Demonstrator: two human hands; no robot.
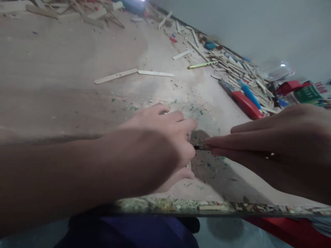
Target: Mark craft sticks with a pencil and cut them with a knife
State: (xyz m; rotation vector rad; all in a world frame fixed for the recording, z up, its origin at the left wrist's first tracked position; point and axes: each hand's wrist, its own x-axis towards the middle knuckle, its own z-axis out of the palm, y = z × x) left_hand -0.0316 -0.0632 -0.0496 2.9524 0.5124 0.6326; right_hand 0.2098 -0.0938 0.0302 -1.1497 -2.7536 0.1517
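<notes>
My left hand (165, 137) lies low over the worktop with its fingers curled and closed. A sliver of something pale shows at its fingertips, but the hand hides most of it. My right hand (269, 141) is in a pinch to the right, its fingertips closed on a thin, dark-tipped piece (198, 147) whose kind I cannot make out. The tip of that piece reaches to the fingers of my left hand. Beyond my hands lie two flat craft sticks, the left craft stick (116, 76) and the right craft stick (156, 73), nearly end to end.
Green crumbs (200, 112) dot the wooden worktop (64, 103). At right lie a red utility knife (247, 103), a blue tube (249, 93), a yellow-green pencil (203, 65) and a heap of wooden sticks (232, 67). More wood scraps (95, 13) are at the back left.
</notes>
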